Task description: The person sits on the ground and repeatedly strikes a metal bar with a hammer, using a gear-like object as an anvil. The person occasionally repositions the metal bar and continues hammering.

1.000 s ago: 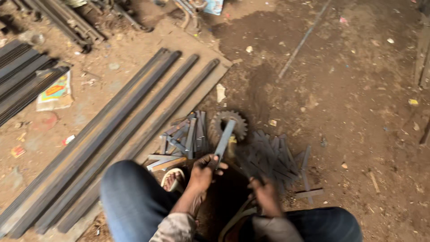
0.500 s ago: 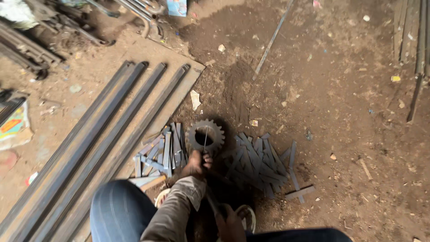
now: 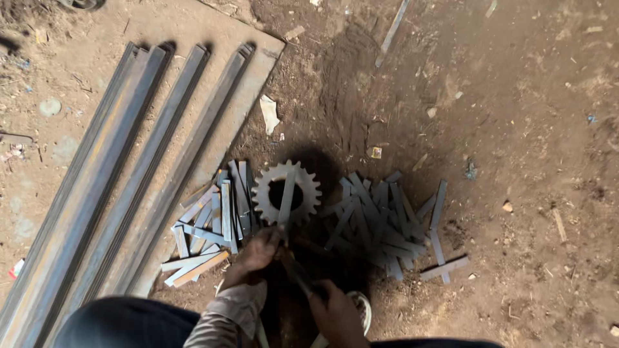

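A toothed metal gear ring (image 3: 308, 182) lies flat on the dirt. A flat metal strip (image 3: 287, 195) rests across its middle, and my left hand (image 3: 260, 247) pinches the strip's near end. My right hand (image 3: 336, 312) is closed around the handle of a dark tool (image 3: 295, 270) whose head sits just below the strip's near end. Piles of short flat metal strips lie on both sides of the gear: one on the left (image 3: 209, 222) and one on the right (image 3: 387, 222).
Long steel bars (image 3: 138, 167) lie diagonally on a board (image 3: 261, 61) at the left. A thin rod (image 3: 392, 31) lies at the top. Bare dirt stretches to the right. My knees fill the bottom edge.
The view has closed in on the gear. The strip that my left hand held raised now lies across the gear. My right hand now grips the tool near the strip's end.
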